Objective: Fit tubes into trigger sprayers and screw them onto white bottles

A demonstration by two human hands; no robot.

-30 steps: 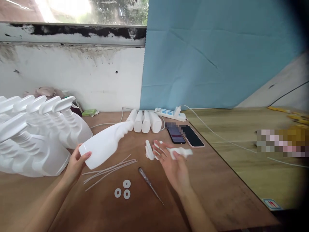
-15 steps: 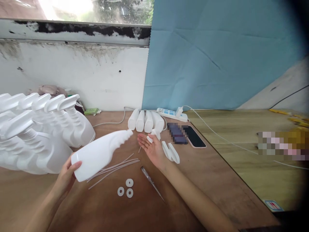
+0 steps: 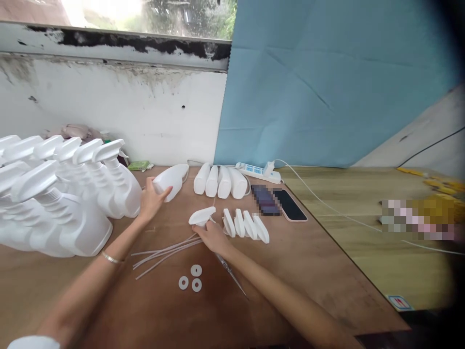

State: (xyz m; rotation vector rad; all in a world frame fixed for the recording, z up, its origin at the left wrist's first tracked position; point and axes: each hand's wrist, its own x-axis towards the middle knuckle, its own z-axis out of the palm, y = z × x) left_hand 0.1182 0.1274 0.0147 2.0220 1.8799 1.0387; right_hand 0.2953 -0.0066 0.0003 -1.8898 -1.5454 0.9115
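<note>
My left hand (image 3: 153,199) is closed around the base end of a white plastic bottle (image 3: 172,180), which lies tilted with its narrow end pointing to the back wall. It is just left of several white bottles (image 3: 224,182) lying side by side. My right hand (image 3: 212,236) grips a white trigger spray head (image 3: 202,216) above the table, its fingers partly hidden beneath it. Right of that hand, several more spray heads (image 3: 250,225) lie in a row. Thin white tubes (image 3: 165,253) lie loose below, near three white ring washers (image 3: 196,284) and a screwdriver (image 3: 229,271).
Assembled white spray bottles (image 3: 83,218) stand packed together on the left. Two phones (image 3: 290,204) and a power strip (image 3: 258,172) with a white cable lie at the back right. The brown table's right edge (image 3: 348,261) runs diagonally.
My left hand has carried the bottle away from me and right, toward the bottles at the back. My right hand has moved left and nearer, now gripping a spray head.
</note>
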